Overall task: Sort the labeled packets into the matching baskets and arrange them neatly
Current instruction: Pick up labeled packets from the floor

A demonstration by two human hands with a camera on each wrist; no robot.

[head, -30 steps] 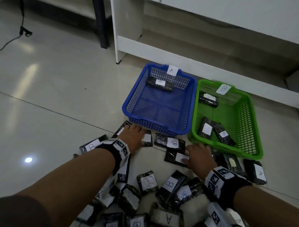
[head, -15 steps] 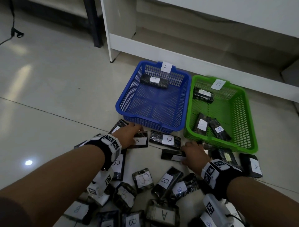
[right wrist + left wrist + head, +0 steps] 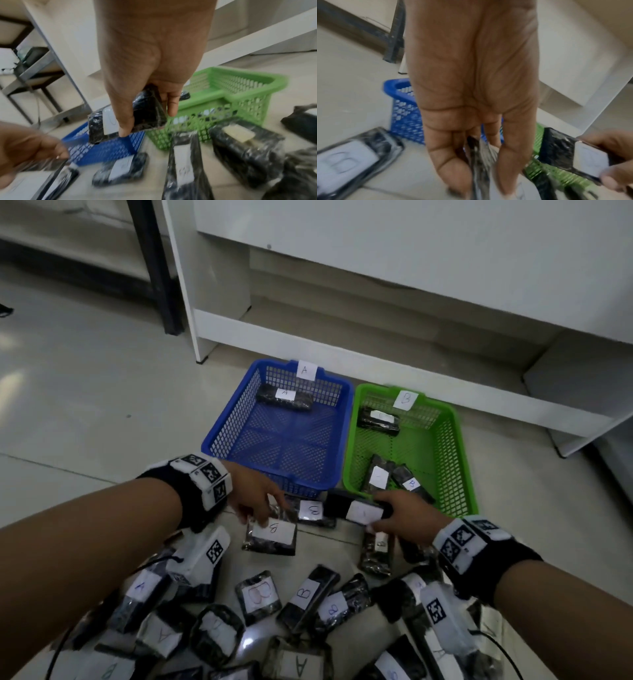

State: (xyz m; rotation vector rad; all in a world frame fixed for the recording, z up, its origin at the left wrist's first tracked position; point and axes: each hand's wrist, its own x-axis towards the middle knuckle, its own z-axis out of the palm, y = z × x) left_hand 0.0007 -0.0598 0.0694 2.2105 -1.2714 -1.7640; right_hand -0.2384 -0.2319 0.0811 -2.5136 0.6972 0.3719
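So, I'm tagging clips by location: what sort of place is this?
Probably an indoor room, with sorting done on the tiled floor: baskets and packets lie there beside white furniture.

Left hand (image 3: 471, 94) pinching a packet (image 3: 481, 162), blue basket (image 3: 404, 108) behind

Black wristbands (image 3: 185, 494) carry white camera blocks (image 3: 457, 539) printed with square markers.

dim, even light; floor (image 3: 85, 392) glare; both wrist views motion-blurred.
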